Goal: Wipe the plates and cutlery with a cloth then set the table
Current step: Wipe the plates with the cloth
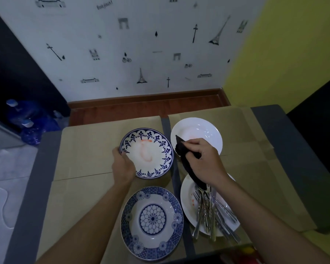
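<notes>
My left hand [122, 164] grips the near-left rim of a blue-patterned plate [151, 147] smeared with orange in its middle. My right hand [204, 161] holds a dark cloth [185, 159] that hangs between that plate and a white plate [204, 130] at the far right, also stained orange. Closer to me lies a blue-and-white floral plate [151, 221]. To its right a white plate [189, 202] carries several forks and spoons [210, 210] in a loose pile.
The table [84, 149] is covered with brown cardboard joined by grey tape. A wall with printed wallpaper stands beyond the far edge. Blue water bottles [27, 121] sit on the floor at the left. A dark chair back [316, 126] stands at the right.
</notes>
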Demonstrator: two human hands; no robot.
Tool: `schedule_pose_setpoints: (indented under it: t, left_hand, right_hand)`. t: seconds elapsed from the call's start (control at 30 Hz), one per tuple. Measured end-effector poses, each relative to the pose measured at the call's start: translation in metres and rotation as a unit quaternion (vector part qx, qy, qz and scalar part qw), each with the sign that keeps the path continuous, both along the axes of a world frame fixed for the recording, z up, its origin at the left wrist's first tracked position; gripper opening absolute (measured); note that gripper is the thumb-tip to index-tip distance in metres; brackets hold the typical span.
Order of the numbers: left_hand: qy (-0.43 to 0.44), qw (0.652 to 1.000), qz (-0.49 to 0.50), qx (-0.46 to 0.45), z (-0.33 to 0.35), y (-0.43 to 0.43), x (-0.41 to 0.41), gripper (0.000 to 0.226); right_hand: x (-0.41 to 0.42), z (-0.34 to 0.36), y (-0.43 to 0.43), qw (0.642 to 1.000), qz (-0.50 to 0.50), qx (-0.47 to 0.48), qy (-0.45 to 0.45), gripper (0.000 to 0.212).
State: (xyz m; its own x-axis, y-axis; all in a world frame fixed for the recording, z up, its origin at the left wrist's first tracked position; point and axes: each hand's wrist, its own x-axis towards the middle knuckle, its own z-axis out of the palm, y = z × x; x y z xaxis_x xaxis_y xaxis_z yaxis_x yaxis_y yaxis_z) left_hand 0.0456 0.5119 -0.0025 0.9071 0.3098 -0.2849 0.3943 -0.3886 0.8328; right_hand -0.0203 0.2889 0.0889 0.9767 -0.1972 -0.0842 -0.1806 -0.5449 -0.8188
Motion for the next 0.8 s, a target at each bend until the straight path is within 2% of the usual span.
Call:
schedule_pose_setpoints:
  t: [0.2, 0.27, 0.4, 0.43, 0.53, 0.63, 0.73, 0.8]
  left_hand:
    - [-0.116, 0.991, -0.063, -0.023, 0.045, -0.010, -0.007, 0.042]
    - [-0.139, 0.986, -0.067, -0.059, 0.056, -0.017, -0.010, 0.040]
    - [-0.155, 0.978, -0.044, -0.136, 0.080, -0.032, -0.018, 0.040]
    - [-0.157, 0.976, -0.033, -0.147, 0.086, -0.036, -0.018, 0.040]
    - [-0.161, 0.975, -0.015, -0.151, 0.100, -0.045, -0.017, 0.040]
    - [-0.176, 0.971, -0.037, -0.160, 0.106, -0.052, -0.022, 0.039]
    - [-0.198, 0.966, -0.041, -0.158, 0.110, -0.058, -0.032, 0.039]
    - [-0.202, 0.964, -0.019, -0.170, 0.114, -0.059, -0.035, 0.039]
  right_hand:
    - [0.010, 0.016, 0.016, 0.995, 0.040, -0.072, -0.049, 0.036]
    - [0.018, 0.022, 0.018, 0.987, 0.045, -0.142, -0.061, 0.036]
    - [0.024, 0.028, 0.019, 0.950, 0.074, -0.303, 0.005, 0.037]
    - [0.020, 0.029, 0.022, 0.947, 0.097, -0.307, 0.005, 0.037]
    - [0.007, 0.031, 0.037, 0.953, 0.191, -0.236, -0.021, 0.040]
    - [0.013, 0.033, 0.046, 0.935, 0.263, -0.229, -0.061, 0.050]
    - [0.031, 0.044, 0.042, 0.921, 0.260, -0.285, -0.050, 0.054]
    - [0.039, 0.051, 0.036, 0.920, 0.210, -0.330, -0.027, 0.054]
